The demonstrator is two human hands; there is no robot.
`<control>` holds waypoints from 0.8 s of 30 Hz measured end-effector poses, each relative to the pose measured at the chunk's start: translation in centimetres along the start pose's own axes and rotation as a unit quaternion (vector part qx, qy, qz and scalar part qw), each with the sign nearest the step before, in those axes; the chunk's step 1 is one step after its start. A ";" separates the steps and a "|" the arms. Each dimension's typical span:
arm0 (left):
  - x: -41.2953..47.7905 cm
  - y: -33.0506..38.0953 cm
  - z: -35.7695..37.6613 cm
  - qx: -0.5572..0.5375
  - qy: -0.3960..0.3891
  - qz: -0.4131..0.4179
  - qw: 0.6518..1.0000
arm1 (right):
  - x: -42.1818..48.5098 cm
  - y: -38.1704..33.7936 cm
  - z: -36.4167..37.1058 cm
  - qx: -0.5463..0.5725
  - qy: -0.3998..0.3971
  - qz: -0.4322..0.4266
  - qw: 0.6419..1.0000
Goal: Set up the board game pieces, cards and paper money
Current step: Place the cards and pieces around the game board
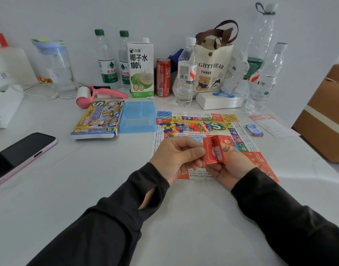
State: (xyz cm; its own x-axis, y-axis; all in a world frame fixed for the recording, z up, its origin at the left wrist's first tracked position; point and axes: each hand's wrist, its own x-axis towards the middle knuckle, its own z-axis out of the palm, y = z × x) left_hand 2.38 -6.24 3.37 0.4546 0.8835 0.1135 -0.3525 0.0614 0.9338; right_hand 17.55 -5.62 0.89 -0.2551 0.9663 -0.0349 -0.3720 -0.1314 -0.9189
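white bench (184,212) carries everything | colourful paper game board (247,148) lies flat at mid-bench | cartoon-printed game box (97,120) and pale blue plastic tray (138,129) sit just left of it | left hand (174,156) and right hand (230,167) both pinch a small red card stack (214,150) above the board's near edge | heap of small coloured plastic pieces (172,127) rests near the board's centre

Room to pass over the near table (193,208); bottles (185,73) and carton (140,68) wall the far side, cardboard box (322,120) the right.
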 end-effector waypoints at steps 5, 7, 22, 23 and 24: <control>0.1 -0.1 -0.1 0.004 0.003 0.006 1.000 | 0.0 0.0 -0.1 -0.003 0.022 0.002 1.000; 0.1 -0.2 -0.2 0.004 0.004 0.007 1.000 | -0.1 -0.1 -0.1 -0.006 0.044 0.006 0.999; 0.5 -0.8 -0.3 -0.015 0.034 0.014 0.999 | -0.2 -0.5 0.1 0.010 0.052 0.013 0.999; 0.5 -0.8 -0.2 -0.017 0.032 0.014 0.999 | -0.2 -0.5 0.1 0.009 0.053 0.012 0.998; 0.5 -0.8 -0.2 -0.017 0.032 0.013 0.999 | -0.2 -0.5 0.1 0.008 0.055 0.011 0.998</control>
State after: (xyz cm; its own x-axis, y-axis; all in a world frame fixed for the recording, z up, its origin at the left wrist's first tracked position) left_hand 2.72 -5.77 2.56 0.3916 0.9131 0.1137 -0.3911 0.0533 0.9188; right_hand 17.71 -5.77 1.41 -0.1654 0.9812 -0.0992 -0.3825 -0.1566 -0.9106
